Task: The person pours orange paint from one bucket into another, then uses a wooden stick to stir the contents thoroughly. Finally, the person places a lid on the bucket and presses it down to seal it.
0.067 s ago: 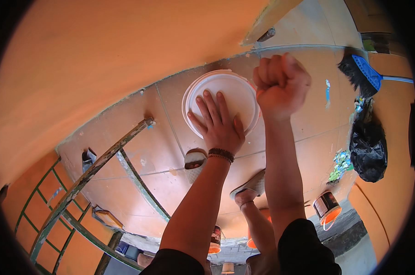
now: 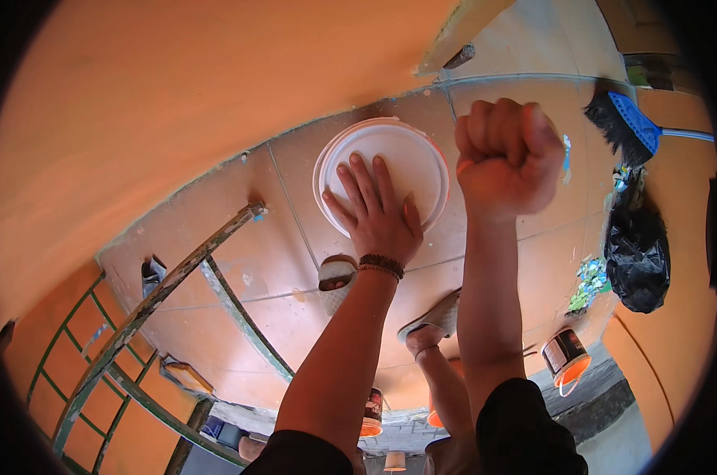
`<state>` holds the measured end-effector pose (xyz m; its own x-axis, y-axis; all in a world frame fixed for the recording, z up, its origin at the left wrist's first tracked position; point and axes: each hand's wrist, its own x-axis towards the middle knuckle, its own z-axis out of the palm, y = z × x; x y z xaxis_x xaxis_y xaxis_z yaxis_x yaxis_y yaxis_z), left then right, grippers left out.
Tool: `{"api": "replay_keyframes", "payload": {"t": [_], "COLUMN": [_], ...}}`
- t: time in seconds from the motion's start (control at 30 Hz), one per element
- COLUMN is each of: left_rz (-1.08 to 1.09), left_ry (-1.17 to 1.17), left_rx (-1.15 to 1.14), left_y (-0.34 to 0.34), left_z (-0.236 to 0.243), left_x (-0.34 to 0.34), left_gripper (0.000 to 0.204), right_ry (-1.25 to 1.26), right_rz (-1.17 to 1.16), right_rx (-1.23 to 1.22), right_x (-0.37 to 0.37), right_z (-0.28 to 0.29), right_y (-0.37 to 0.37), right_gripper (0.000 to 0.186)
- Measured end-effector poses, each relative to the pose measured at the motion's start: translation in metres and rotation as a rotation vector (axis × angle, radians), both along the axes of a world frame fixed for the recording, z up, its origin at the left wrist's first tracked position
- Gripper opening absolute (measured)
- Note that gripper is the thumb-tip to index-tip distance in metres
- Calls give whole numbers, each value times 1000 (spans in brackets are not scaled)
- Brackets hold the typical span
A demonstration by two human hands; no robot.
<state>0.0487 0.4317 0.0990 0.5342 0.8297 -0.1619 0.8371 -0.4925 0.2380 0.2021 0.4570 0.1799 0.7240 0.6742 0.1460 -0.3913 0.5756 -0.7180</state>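
A white round bucket lid (image 2: 410, 170) sits on a bucket on the tiled floor, with the bucket's body mostly hidden beneath it. My left hand (image 2: 378, 210) lies flat on this lid, fingers spread, palm down. A dark beaded bracelet (image 2: 382, 264) circles that wrist. To the right of the lid my right hand (image 2: 507, 154) is raised in a tight fist, held apart from the lid. No object shows in the fist.
A paint-stained ladder (image 2: 149, 305) stands at the left. At the right are a blue broom (image 2: 631, 127), a black plastic bag (image 2: 637, 261) and a tipped paint bucket (image 2: 566, 356). My slippered feet (image 2: 434, 321) stand near the lid. An orange wall (image 2: 176, 95) rises beyond.
My right fist has shifted to the right and looks larger, nearer the camera. My left hand stays in place on the lid.
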Motion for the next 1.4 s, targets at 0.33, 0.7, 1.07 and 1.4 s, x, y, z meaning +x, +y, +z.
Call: {"api": "replay_keyframes", "payload": {"t": [0.33,0.7,1.07,1.4], "left_rz": [4,-28,-97,-58], "left_ry": [5,-5,62,-149], "left_rx": [47,239,114,-568], "left_y": [-1,-3,23,-38], "left_z": [-5,-24,-48,62], "left_x": [7,4,-7,-67], "left_gripper": [75,65,74,61], "right_ry": [-227,-645,-1630,-366], "right_rz": [-316,-330,626,-99], "right_rx": [-442,-918,-2064,-1690], "right_x": [-25,-24,-17,4], "right_z": [-94,-66,-9,72], "right_y": [11,-122,-305,-328], "right_gripper": [40,40,34,23]}}
